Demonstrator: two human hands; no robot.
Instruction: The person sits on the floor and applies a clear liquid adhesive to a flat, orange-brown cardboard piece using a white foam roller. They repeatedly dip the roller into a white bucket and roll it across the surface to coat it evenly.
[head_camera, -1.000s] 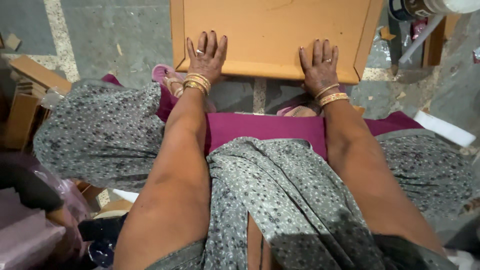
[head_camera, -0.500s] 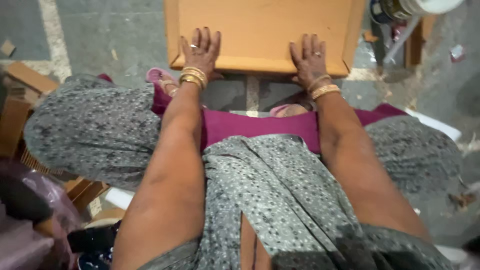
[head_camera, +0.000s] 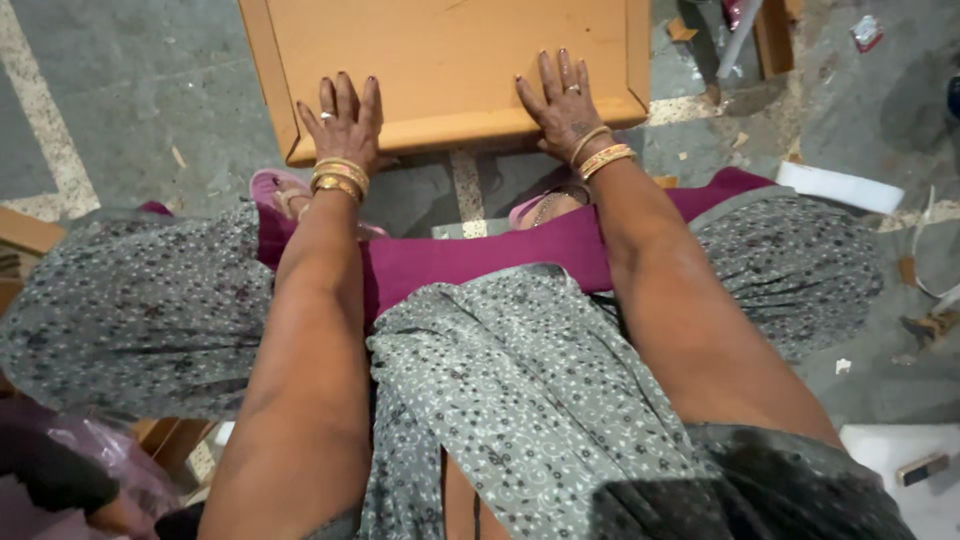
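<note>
Seen from above: 2 bare hands rest flat, palms down, on the near edge of a wooden board that fills the upper centre of the frame. The left hand lies at the board's lower left corner, fingers spread and extended, gripping nothing; a ring sits on 1 finger, and gold bangles circle the wrist. The right hand lies near the board's lower right corner, likewise open and flat, with a ring on 1 finger and bangles at the wrist. Both hands touch the board's surface, and neither closes around it. The board is light orange-brown with a raised rim along its left, right and near sides, and it lies on a grey concrete floor.

Both forearms run down the frame toward the camera, over a grey patterned dress and a magenta garment across the centre. A pink sandal shows just below the left wrist. Scraps of wood and paper litter the floor at the upper right, and a white sheet lies at the right edge.
</note>
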